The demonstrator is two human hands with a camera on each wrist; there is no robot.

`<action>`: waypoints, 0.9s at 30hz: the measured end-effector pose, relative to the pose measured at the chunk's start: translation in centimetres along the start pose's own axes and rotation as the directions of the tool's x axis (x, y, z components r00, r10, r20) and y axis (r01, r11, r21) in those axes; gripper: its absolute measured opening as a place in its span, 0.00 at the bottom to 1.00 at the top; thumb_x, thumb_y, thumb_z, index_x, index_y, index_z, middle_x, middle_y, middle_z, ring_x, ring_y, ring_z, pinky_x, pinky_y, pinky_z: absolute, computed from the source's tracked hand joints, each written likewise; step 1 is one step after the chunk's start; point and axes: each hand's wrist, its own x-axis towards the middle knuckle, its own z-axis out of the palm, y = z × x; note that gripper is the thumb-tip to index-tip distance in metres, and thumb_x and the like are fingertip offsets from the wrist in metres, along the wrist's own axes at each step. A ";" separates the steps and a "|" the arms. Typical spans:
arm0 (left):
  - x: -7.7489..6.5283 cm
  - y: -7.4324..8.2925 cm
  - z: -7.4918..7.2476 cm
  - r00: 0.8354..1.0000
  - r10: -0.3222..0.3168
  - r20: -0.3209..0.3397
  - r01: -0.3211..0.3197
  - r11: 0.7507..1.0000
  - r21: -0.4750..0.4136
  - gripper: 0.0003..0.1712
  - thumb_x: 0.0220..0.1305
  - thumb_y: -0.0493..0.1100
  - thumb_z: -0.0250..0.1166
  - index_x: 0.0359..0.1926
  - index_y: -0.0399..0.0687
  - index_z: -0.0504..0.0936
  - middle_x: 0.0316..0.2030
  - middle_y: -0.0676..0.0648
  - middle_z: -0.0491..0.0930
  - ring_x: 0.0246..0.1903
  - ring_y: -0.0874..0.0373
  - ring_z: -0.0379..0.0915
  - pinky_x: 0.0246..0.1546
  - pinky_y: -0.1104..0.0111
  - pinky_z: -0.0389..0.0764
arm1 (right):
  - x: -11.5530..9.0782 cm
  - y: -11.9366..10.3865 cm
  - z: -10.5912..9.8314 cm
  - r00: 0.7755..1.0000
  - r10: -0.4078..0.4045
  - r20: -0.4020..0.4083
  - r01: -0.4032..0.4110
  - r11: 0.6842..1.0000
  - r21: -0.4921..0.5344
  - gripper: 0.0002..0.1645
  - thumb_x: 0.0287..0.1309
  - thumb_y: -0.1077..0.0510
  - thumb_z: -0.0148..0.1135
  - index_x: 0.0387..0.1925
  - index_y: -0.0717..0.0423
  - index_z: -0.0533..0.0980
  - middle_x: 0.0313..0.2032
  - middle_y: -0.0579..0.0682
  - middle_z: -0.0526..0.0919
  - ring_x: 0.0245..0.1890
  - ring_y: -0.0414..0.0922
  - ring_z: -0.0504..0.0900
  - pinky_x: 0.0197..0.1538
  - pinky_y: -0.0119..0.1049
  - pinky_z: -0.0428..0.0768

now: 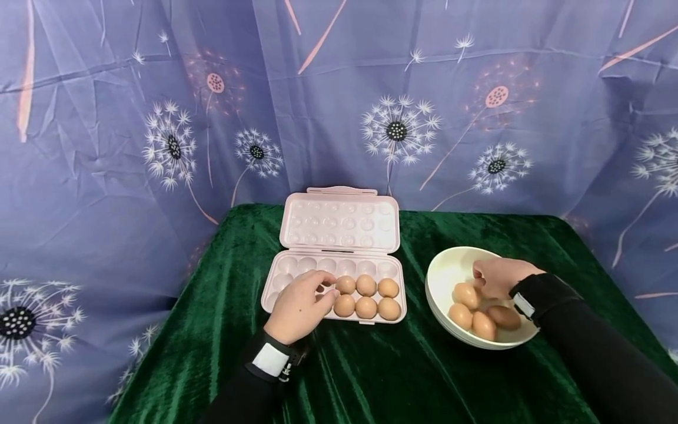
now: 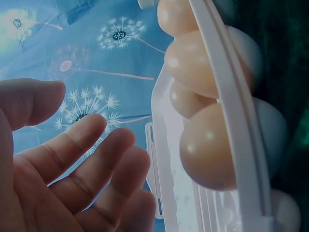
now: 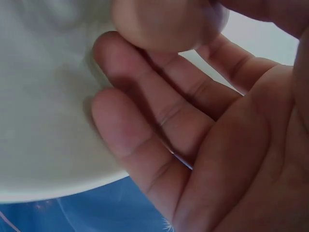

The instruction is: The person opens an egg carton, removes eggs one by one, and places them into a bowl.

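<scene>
Left hand (image 1: 301, 303), fingers parted, hovers over carton's (image 1: 308, 263) front edge; right hand (image 1: 500, 278) pinches egg (image 3: 164, 26) in bowl (image 1: 445, 274), likely preventing slips.

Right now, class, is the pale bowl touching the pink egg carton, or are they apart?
Apart. The head view shows it: a strip of green cloth lies between the right edge of the egg carton and the bowl.

Left hand (image 1: 301, 306) blocks some of the tray (image 1: 346, 266), can't really tell what's under, and right-wrist view's top edge crops an egg (image 3: 161, 29).
</scene>
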 end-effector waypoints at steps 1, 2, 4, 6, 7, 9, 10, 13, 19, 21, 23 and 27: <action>-0.1 -0.1 0.0 1.000 0.000 -0.003 0.000 1.000 0.006 0.11 0.68 0.48 0.65 0.48 0.52 0.85 0.43 0.54 0.83 0.42 0.55 0.80 0.39 0.64 0.80 | 0.0 0.0 0.1 1.000 0.007 -0.002 -0.007 1.000 0.018 0.09 0.69 0.55 0.48 0.31 0.50 0.63 0.30 0.50 0.68 0.27 0.47 0.63 0.28 0.41 0.63; -0.1 -0.2 0.0 1.000 0.000 -0.005 0.000 1.000 0.007 0.11 0.67 0.48 0.66 0.48 0.52 0.85 0.43 0.54 0.83 0.42 0.55 0.80 0.39 0.64 0.80 | 0.1 0.0 0.2 1.000 -0.003 -0.004 0.003 1.000 0.004 0.10 0.70 0.55 0.48 0.30 0.50 0.63 0.30 0.49 0.68 0.26 0.47 0.62 0.28 0.41 0.63; -0.2 -0.4 0.0 1.000 -0.001 -0.004 0.001 1.000 0.009 0.11 0.67 0.48 0.66 0.48 0.52 0.85 0.43 0.54 0.82 0.42 0.55 0.80 0.38 0.64 0.80 | 0.4 0.0 0.3 0.997 -0.075 0.009 0.075 0.990 -0.121 0.11 0.72 0.57 0.49 0.30 0.52 0.64 0.29 0.49 0.67 0.26 0.46 0.61 0.29 0.40 0.62; -0.3 -0.6 0.0 1.000 -0.005 -0.005 0.005 1.000 0.019 0.11 0.67 0.48 0.66 0.48 0.53 0.85 0.43 0.54 0.82 0.41 0.56 0.80 0.38 0.64 0.80 | 0.7 0.1 0.4 0.993 -0.118 0.020 0.120 0.969 -0.215 0.12 0.73 0.58 0.49 0.29 0.52 0.65 0.26 0.48 0.64 0.24 0.45 0.58 0.29 0.40 0.59; -0.3 -0.6 0.0 1.000 -0.007 -0.006 0.008 1.000 0.027 0.11 0.67 0.48 0.66 0.48 0.54 0.85 0.43 0.54 0.82 0.41 0.56 0.80 0.38 0.63 0.80 | 0.8 0.2 0.5 0.991 -0.128 0.023 0.130 0.961 -0.242 0.13 0.73 0.58 0.50 0.28 0.52 0.64 0.26 0.47 0.63 0.24 0.45 0.57 0.29 0.41 0.58; -0.3 -0.8 -0.2 1.000 -0.011 -0.011 0.011 0.999 0.040 0.12 0.67 0.49 0.66 0.49 0.54 0.86 0.44 0.54 0.83 0.41 0.56 0.80 0.38 0.62 0.80 | 0.7 0.3 0.5 0.996 -0.093 0.018 0.095 0.978 -0.187 0.09 0.73 0.55 0.50 0.34 0.53 0.68 0.28 0.49 0.65 0.27 0.47 0.61 0.31 0.43 0.59; -0.3 -0.9 -0.2 1.000 -0.014 -0.015 0.015 0.999 0.046 0.12 0.67 0.49 0.67 0.49 0.55 0.86 0.44 0.54 0.83 0.41 0.57 0.80 0.38 0.62 0.80 | 0.6 0.3 0.4 0.995 -0.095 0.016 0.097 0.977 -0.190 0.08 0.73 0.53 0.52 0.40 0.53 0.71 0.32 0.51 0.69 0.28 0.47 0.64 0.31 0.44 0.60; -0.3 -1.2 -0.5 0.999 -0.028 -0.022 0.030 0.998 0.063 0.13 0.67 0.50 0.67 0.50 0.55 0.85 0.45 0.54 0.83 0.41 0.57 0.81 0.37 0.61 0.80 | 0.3 0.4 0.0 0.992 -0.130 0.000 0.126 0.963 -0.236 0.24 0.71 0.48 0.57 0.61 0.54 0.70 0.50 0.60 0.76 0.40 0.51 0.74 0.37 0.46 0.67; -0.3 -1.9 -0.7 0.999 -0.048 -0.023 0.049 0.996 0.076 0.15 0.66 0.49 0.68 0.51 0.52 0.85 0.46 0.52 0.83 0.41 0.55 0.81 0.38 0.60 0.80 | -0.5 -0.1 0.1 0.936 -0.348 -0.058 0.280 0.833 -0.478 0.33 0.70 0.44 0.60 0.68 0.57 0.68 0.60 0.64 0.76 0.48 0.53 0.80 0.44 0.49 0.76; -0.3 -2.0 -0.6 0.998 -0.053 -0.023 0.055 0.995 0.087 0.15 0.65 0.48 0.69 0.51 0.52 0.86 0.45 0.52 0.83 0.39 0.57 0.79 0.37 0.60 0.79 | -1.0 -0.5 0.5 0.906 -0.415 -0.082 0.313 0.788 -0.531 0.28 0.70 0.47 0.60 0.66 0.55 0.71 0.57 0.60 0.78 0.46 0.50 0.81 0.42 0.48 0.77; -0.3 -2.2 -0.5 0.998 -0.056 -0.018 0.058 0.993 0.103 0.16 0.63 0.48 0.69 0.51 0.52 0.86 0.45 0.52 0.83 0.36 0.59 0.78 0.35 0.61 0.78 | -1.6 -1.1 1.0 0.873 -0.476 -0.103 0.340 0.747 -0.571 0.26 0.69 0.51 0.60 0.64 0.53 0.72 0.56 0.56 0.80 0.43 0.46 0.82 0.39 0.45 0.77; -0.5 -2.6 0.0 0.999 -0.052 0.000 0.051 0.989 0.137 0.15 0.62 0.48 0.69 0.49 0.52 0.86 0.41 0.52 0.82 0.31 0.61 0.73 0.32 0.62 0.76 | -2.7 -2.3 2.0 0.809 -0.569 -0.147 0.373 0.690 -0.621 0.23 0.66 0.52 0.61 0.61 0.50 0.75 0.55 0.53 0.80 0.38 0.40 0.80 0.34 0.41 0.75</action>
